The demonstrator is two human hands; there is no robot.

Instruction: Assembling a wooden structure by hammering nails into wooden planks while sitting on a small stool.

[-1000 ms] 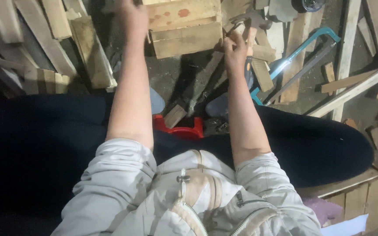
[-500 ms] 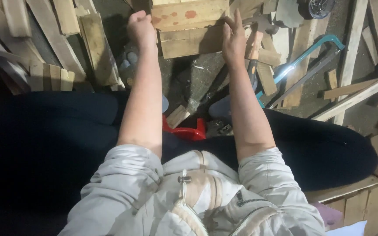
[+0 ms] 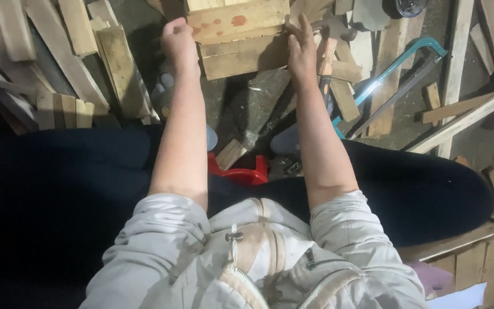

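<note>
on the floor, both hands (image 3: 179, 46) grip stacked boards (image 3: 241, 37).

wooden crate (image 3: 241, 40) cut off at top, left fingers (image 3: 174, 30) curled under

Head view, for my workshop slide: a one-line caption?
Both hands, left hand and right hand, grip a slatted wooden panel above scattered offcuts.
</note>
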